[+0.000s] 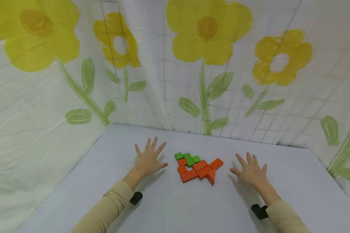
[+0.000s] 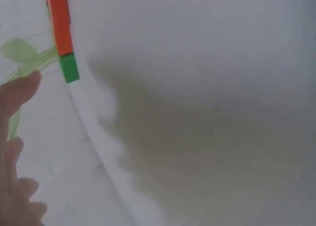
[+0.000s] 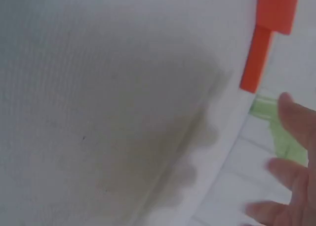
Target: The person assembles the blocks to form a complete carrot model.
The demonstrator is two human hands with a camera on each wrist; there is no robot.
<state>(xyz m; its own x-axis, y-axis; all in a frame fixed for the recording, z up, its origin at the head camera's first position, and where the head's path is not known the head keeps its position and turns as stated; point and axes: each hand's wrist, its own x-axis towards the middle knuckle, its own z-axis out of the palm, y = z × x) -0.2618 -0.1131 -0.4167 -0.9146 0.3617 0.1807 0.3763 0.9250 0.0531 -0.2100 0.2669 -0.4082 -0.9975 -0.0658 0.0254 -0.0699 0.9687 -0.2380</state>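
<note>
A cluster of orange blocks (image 1: 189,176) and green blocks (image 1: 189,159) lies flat on the white table, edges touching around a small gap. One orange piece, a triangular block (image 1: 211,177), points toward the near side. To the left of the cluster, my left hand (image 1: 148,161) is spread with nothing in it. My right hand (image 1: 252,173) is likewise spread and holds nothing, on the cluster's right. Both hands are apart from the blocks. In the left wrist view a green block (image 2: 69,67) shows beyond the thumb; the right wrist view catches an orange block (image 3: 256,59).
The white table (image 1: 163,207) reaches back to a hanging curtain (image 1: 151,106) printed with yellow flowers, which also runs along the left and right sides. A dark wrist device (image 1: 136,198) sits under the left cuff, and another dark device (image 1: 259,211) under the right.
</note>
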